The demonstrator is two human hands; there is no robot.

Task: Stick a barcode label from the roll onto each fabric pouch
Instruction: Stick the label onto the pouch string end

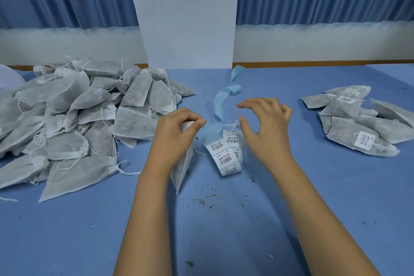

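One pouch (182, 170) is in our left hand (177, 132). Its fingers and thumb pinch the gathered top, so the body hangs down toward the blue table (257, 231). Our right hand (264, 123) holds nothing: its fingers are spread and loosely arched, thumb apart, poised just above the label roll (225, 157). The roll lies partly unwound between our hands, with several printed barcode labels face up. Its bare blue liner (220, 103) trails away toward the wall.

We judge the step in hand to be lifting the next label. To do it well, we should catch one corner of the foremost label between thumb and forefinger and peel it low and slowly so it does not curl onto itself. We should touch the glue as little as we can. Then we lay the pouch flat, away from the herb crumbs (201, 201), and press the label from its middle outward.

Unlabelled pouches (74, 123) are heaped at left; labelled pouches (358, 127) lie at right.
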